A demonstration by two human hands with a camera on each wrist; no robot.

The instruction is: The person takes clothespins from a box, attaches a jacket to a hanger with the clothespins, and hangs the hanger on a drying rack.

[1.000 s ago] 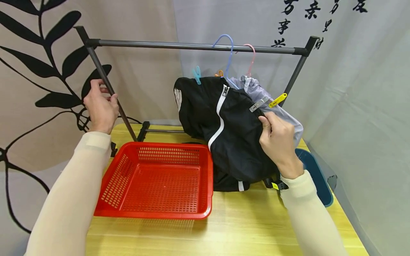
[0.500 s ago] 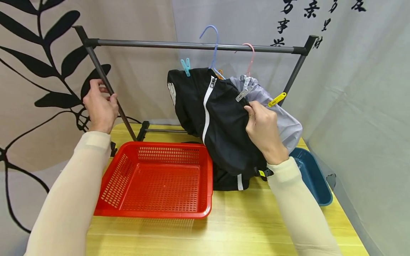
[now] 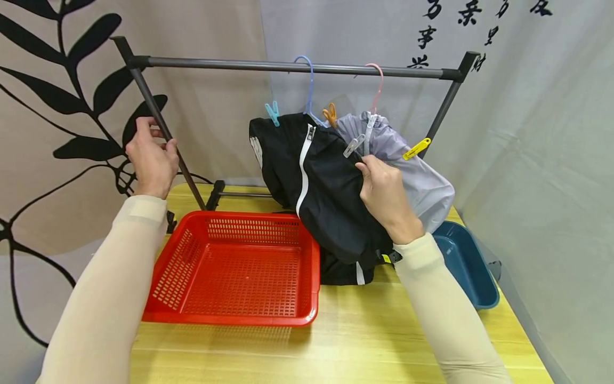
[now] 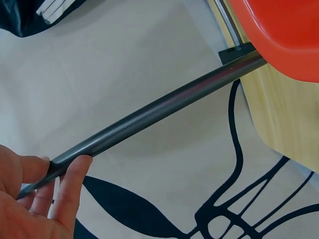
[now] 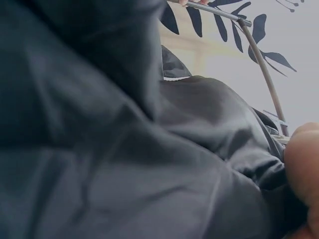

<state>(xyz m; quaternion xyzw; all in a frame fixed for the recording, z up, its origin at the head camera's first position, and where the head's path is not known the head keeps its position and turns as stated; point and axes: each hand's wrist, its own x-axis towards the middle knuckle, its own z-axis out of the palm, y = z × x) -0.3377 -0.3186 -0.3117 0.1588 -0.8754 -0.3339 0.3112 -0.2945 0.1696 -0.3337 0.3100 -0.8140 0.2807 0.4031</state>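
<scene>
My left hand (image 3: 152, 157) holds the slanting left post (image 4: 149, 117) of a dark metal clothes rack, thumb and fingers around it in the left wrist view. On the rack's top rail (image 3: 216, 64), a blue hanger (image 3: 310, 88) hangs by its hook. It carries a black garment with a white zipper (image 3: 331, 186), fixed by a light-blue clothespin (image 3: 272, 113) and a clear clothespin (image 3: 354, 145). My right hand (image 3: 387, 197) pinches the garment's right edge just under the clear clothespin. Black fabric (image 5: 124, 174) fills most of the right wrist view.
A pale lilac garment (image 3: 417, 176) hangs on a pink hanger (image 3: 377, 88) at the right, with a yellow clothespin (image 3: 417, 149). An orange clothespin (image 3: 330, 114) shows between the hangers. A red basket (image 3: 230, 322) and a dark blue tray (image 3: 486, 298) stand on the wooden table (image 3: 355, 341).
My right hand has moved left with the black garment. The blue hanger's hook rose above the rail, then came down over it, left of where it was. The left hand stays on the post.
</scene>
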